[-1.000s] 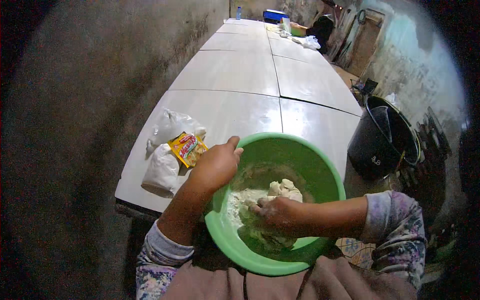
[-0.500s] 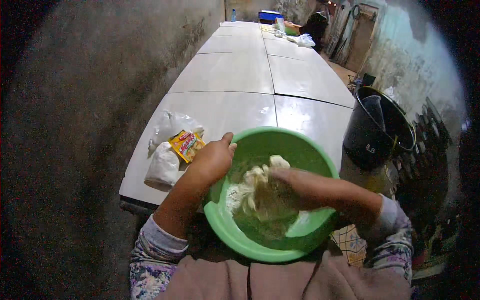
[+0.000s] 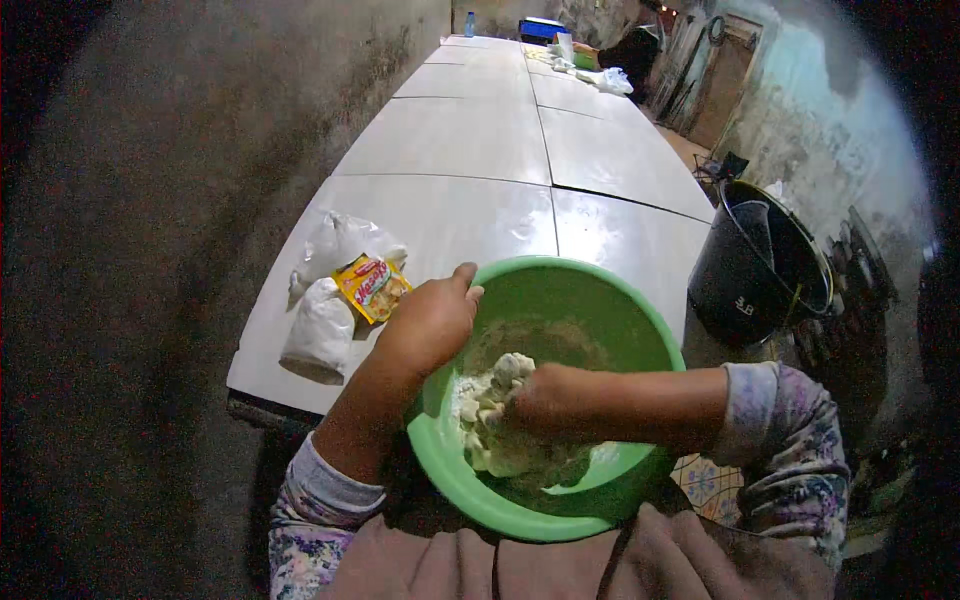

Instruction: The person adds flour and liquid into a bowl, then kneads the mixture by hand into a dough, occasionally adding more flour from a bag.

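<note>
A green plastic basin (image 3: 630, 300) sits at the near end of the table, against my body. My left hand (image 3: 430, 318) grips its left rim, thumb up along the edge. Inside, pale lumpy dough (image 3: 490, 410) with loose white flour lies toward the left wall. My right hand (image 3: 548, 402) is down in the basin with its fingers curled into the dough; the fingertips are partly hidden by the dough and the hand itself.
Left of the basin on the white tiled table (image 3: 450, 140) lie a bag of white powder (image 3: 320, 325), another clear plastic bag (image 3: 345, 240) and a yellow sachet (image 3: 370, 287). A black bucket (image 3: 740, 275) stands at the right. At the far end is a person (image 3: 628, 55) beside a blue crate (image 3: 540, 30).
My right hand has moved left and closed into the dough, which is gathered more to the left. My left hand keeps hold of the rim.
</note>
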Demonstrator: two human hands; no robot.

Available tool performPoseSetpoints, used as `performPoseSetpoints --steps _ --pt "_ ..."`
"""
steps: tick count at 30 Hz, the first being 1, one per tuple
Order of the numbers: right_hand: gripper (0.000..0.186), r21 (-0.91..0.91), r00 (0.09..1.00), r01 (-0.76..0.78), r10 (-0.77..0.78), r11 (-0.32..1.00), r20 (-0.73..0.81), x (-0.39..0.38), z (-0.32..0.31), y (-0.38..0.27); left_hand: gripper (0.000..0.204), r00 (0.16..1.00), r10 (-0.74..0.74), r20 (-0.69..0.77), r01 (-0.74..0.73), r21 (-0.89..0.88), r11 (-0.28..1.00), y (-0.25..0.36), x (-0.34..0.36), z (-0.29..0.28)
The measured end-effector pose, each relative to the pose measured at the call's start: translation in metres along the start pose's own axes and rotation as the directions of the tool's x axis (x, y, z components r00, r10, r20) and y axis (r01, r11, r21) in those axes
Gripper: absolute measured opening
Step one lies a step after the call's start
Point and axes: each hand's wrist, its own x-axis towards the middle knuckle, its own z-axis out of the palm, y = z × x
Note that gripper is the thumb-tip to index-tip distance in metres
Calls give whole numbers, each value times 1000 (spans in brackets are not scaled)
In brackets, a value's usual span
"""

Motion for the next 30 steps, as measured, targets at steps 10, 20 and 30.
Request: performPoseSetpoints --steps 10,20,30 --pt "23 155 938 -232 263 960 -224 10 14 17 38 996 -45 80 38 87 995 2 5 -2" --pt "24 172 835 -388 425 905 -350 -69 -43 26 37 997 -33 68 29 61 998 1 -3 -2" --pt "43 543 866 -413 499 731 -12 11 -8 85 36 993 -72 96 68 44 997 10 1 -1"
